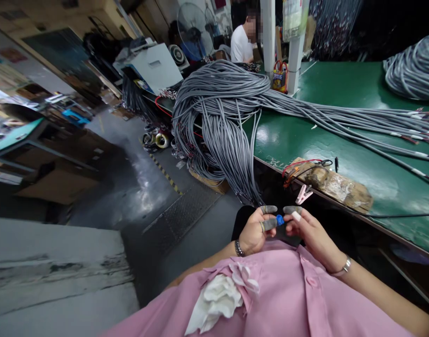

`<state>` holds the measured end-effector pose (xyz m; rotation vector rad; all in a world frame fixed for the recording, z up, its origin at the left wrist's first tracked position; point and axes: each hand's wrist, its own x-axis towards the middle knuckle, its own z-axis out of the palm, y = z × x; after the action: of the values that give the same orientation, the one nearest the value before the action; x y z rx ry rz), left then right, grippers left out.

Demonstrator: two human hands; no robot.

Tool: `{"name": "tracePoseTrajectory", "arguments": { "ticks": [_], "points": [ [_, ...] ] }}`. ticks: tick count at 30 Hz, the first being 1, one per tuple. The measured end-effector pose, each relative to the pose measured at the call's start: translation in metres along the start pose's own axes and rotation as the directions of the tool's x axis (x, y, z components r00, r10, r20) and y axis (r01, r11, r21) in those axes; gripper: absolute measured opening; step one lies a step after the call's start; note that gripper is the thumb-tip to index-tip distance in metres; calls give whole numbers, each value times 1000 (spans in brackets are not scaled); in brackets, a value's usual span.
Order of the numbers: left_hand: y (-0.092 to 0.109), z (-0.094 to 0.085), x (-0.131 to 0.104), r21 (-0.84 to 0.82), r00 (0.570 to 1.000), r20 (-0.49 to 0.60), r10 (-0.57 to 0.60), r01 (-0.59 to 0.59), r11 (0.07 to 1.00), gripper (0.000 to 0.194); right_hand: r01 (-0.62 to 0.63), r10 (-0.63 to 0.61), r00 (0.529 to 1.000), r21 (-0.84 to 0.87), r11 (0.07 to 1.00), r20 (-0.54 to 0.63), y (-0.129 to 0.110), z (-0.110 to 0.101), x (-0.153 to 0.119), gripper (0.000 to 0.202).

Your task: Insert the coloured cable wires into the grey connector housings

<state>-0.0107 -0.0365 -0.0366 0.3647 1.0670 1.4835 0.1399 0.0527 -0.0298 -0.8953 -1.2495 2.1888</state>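
Observation:
Close in front of my body, a small blue piece (279,220) sits between the fingertips of both hands; its exact kind is too small to make out. My left hand (254,230) pinches it from the left, with grey finger covers on thumb and finger. From the other side, the curled fingers of my right hand (310,230) meet its edge; one wears a grey cover, another a white wrap. Just beyond the right fingertips, a pink clip (303,194) sticks out at the bench edge.
A large bundle of grey cables (221,89) drapes over the green bench (284,135), its ends fanning right. A tape-wrapped wooden block (337,187) with thin wires lies at the edge. More coiled cable (416,70) rests back right. A person (240,44) sits behind.

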Motion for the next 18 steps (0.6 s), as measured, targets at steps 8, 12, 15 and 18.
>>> {"name": "tracePoseTrajectory", "arguments": {
  "ticks": [8, 12, 15, 18],
  "points": [
    [6, 3, -7, 331, 996, 50, 73, -85, 940, 59, -20, 22, 998, -27, 999, 50, 3, 5, -3, 36],
    [6, 1, -7, 300, 998, 45, 49, -60, 952, 53, 71, -71, 992, 1, 997, -102, 4, -5, 0, 32],
    [5, -1, -8, 302, 996, 39, 83, -91, 949, 53, 131, -125, 971, 16, 991, -202, 3, -13, 1, 27],
    [6, -1, -11, 417, 979, 82, 186, -203, 886, 54, 7, -7, 998, -10, 1000, -68, 0, -10, -2, 31]
  ]
}}
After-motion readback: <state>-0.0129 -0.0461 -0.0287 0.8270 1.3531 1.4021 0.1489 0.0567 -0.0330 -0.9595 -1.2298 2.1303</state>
